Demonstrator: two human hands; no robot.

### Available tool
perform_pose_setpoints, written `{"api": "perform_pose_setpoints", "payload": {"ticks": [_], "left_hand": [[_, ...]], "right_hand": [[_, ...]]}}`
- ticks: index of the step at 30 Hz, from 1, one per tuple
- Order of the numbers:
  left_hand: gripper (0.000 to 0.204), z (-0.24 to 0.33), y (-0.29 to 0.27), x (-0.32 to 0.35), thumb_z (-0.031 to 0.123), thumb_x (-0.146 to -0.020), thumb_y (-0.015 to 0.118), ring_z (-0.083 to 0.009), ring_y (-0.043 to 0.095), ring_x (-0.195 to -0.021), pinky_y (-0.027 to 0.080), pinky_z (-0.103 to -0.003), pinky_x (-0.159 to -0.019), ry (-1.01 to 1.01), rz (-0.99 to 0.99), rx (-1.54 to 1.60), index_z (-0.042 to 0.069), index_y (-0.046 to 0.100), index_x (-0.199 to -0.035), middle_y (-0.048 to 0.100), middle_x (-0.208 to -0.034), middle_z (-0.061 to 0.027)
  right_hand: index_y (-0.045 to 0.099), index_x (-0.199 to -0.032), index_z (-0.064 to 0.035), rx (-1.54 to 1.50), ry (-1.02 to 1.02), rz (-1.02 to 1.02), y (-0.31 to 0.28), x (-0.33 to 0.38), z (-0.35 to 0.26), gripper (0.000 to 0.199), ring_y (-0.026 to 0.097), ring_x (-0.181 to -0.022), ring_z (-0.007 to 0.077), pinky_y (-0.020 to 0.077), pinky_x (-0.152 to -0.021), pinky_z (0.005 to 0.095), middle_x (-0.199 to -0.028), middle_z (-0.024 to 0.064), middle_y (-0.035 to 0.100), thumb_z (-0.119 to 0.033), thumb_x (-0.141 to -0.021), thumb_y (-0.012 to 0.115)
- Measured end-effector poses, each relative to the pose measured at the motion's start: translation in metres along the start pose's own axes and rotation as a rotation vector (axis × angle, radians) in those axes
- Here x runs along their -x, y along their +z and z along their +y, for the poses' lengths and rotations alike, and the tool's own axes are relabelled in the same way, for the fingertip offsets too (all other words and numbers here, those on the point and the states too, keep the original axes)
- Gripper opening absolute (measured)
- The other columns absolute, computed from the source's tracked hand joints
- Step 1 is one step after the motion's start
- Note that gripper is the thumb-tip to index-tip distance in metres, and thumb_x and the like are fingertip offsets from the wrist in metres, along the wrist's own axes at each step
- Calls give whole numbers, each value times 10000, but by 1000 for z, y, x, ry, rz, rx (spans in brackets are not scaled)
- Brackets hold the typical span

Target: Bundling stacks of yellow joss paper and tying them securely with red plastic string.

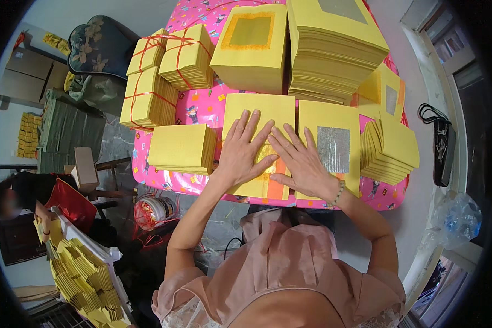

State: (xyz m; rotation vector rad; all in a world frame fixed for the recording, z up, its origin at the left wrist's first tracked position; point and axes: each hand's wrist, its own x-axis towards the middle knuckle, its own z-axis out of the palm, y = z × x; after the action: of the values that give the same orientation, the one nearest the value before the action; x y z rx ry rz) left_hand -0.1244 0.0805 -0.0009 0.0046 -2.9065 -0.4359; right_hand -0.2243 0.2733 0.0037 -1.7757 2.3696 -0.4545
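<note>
Hands lie flat on a yellow paper sheet (259, 117) at the near edge of the desk (202, 106), which wears a pink patterned cover. The left hand (243, 153) presses down with its fingers (246, 123) spread and straight, gripping nothing; the right hand (302, 161) rests just beside it, fingers also open and flat, the two hands touching near the sheet's orange-edged middle. A bead bracelet (338, 193) circles the right wrist. Right of the hands lies a yellow sheet with a silver square (333, 148). A fanned pile of folded sheets (391, 150) sits at the far right, a small plain stack (183, 147) at the left, string-tied bundles (167, 71) behind it, and tall stacks (333, 49) at the back.
</note>
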Motion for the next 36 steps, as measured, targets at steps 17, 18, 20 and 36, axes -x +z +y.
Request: {"api": "perform_pose_setpoints", "payload": {"ticks": [17,18,20,36], "left_hand": [[808,-2,-6,23,623,-909,529,-425,196,-1472,189,-521,-1191,-76,-49,-53,161,327,-1540,225,-1587,-236],[808,-3,-5,23,623,-909,529,-425,196,-1472,189,-521,-1191,-76,-43,-55,161,327,-1540,225,-1587,-236],[801,-3,-5,23,613,-915,523,-426,186,-1475,183,-516,-1194,-72,-51,-37,157,322,-1541,217,-1589,-239],[404,-2,-20,28,129,-930,618,-338,560,-1110,454,-427,-961,-213,489,314,56,542,-1320,548,-1233,-191]], "right_hand": [[272,-1555,-176,-20,-32,5,5,0,3,796,158,-1501,314,119,-1196,573,-1617,108,224,-561,-916,548],[267,-1557,-177,-23,-30,-3,5,0,3,795,151,-1503,321,106,-1200,569,-1621,110,213,-562,-918,541],[263,-1560,-179,-25,-32,-8,5,0,3,793,143,-1505,327,92,-1203,564,-1626,111,202,-564,-921,534],[630,-1188,-61,48,-88,348,9,-23,28,346,602,-1129,276,476,-951,395,-1247,118,623,-217,-884,679]]}}
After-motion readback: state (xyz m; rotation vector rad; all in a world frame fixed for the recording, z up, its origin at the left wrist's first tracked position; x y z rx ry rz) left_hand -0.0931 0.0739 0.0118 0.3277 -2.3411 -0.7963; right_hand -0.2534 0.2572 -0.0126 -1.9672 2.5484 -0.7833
